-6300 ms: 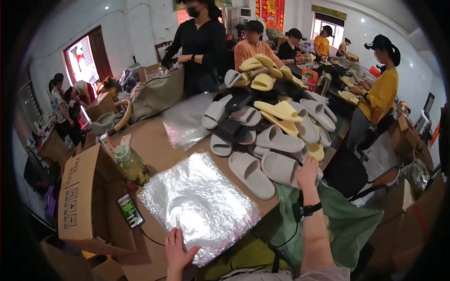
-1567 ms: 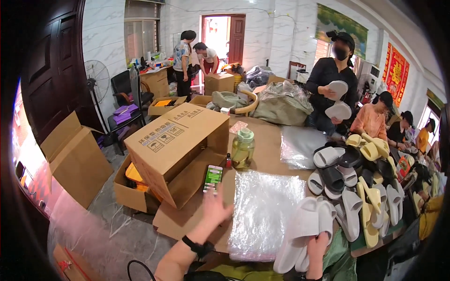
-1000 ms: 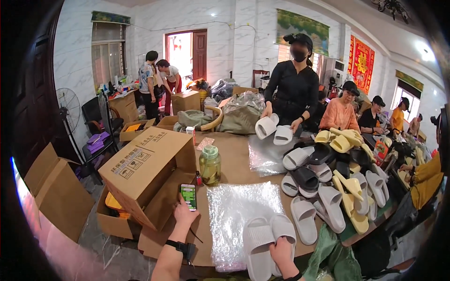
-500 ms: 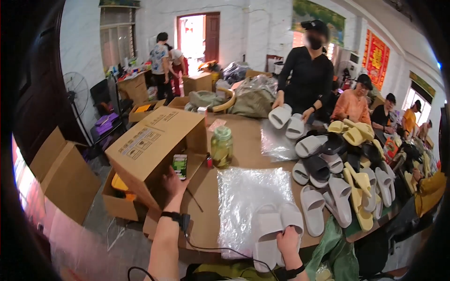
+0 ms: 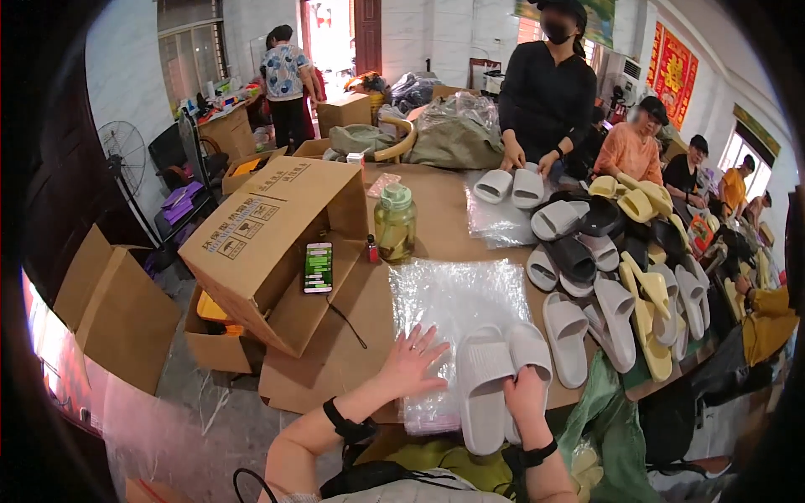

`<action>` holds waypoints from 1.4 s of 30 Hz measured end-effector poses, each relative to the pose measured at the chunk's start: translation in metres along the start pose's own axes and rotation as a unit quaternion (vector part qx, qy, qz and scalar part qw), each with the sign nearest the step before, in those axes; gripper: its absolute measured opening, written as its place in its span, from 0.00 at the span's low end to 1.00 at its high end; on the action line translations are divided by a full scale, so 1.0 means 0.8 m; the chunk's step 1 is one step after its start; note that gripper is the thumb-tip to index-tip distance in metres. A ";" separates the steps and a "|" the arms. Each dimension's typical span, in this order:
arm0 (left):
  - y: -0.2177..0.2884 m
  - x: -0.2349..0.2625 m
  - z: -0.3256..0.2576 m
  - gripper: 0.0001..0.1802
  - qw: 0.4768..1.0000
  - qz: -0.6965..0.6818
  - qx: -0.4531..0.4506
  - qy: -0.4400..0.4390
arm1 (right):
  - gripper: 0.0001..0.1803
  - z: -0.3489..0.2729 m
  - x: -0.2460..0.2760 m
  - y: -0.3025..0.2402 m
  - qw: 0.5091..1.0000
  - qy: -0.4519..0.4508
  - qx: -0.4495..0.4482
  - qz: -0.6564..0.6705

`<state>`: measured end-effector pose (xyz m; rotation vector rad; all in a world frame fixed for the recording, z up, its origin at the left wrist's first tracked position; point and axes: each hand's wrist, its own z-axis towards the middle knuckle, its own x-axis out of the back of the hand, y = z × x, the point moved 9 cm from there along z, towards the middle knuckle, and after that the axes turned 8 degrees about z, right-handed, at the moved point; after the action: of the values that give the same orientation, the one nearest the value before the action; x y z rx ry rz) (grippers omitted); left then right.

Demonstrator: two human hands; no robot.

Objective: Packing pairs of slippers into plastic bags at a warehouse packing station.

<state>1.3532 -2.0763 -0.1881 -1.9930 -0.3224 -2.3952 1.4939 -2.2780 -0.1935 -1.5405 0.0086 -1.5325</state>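
Observation:
My left hand (image 5: 411, 365) lies with its fingers spread over the left part of a stack of clear plastic bags (image 5: 457, 293). Closed around the inner side of the right-hand slipper of a light grey pair is my right hand (image 5: 527, 394). The pair's left slipper (image 5: 484, 386) rests beside it, over the right edge of the bags, toes pointing away from me. The fingertips of my right hand are partly hidden inside the slipper. A phone (image 5: 318, 268) with a lit screen leans inside an open cardboard box (image 5: 260, 226) to the left.
A green-lidded jar (image 5: 394, 222) and a small red bottle (image 5: 372, 249) stand beyond the bags. Piled slippers in grey, black and yellow (image 5: 646, 327) cover the right side. Across the table, a person in black (image 5: 549, 101) handles another grey pair (image 5: 510, 186). A green sack (image 5: 599, 419) hangs at the near edge.
My left hand has moved from the phone in the box to the plastic bags, fingers spreading. My right hand keeps hold of the grey slipper. The person opposite has lowered their pair onto the bags.

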 end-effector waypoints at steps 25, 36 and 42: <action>0.037 -0.013 -0.026 0.17 0.977 -0.202 0.068 0.021 | 0.20 -0.130 0.181 0.058 0.947 0.161 -0.028 0.277; 0.016 -0.038 -0.025 0.11 0.859 -0.467 0.203 0.054 | 0.24 -0.116 0.141 -0.045 0.982 -0.061 0.118 0.131; 0.028 -0.020 -0.016 0.14 0.889 -0.407 0.207 0.034 | 0.24 -0.123 0.125 -0.060 0.978 -0.122 0.138 0.101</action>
<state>1.3471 -2.1020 -0.2025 -1.7584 -1.7985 -2.4155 1.4113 -2.3666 -0.1079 -1.4462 -0.1758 -1.1266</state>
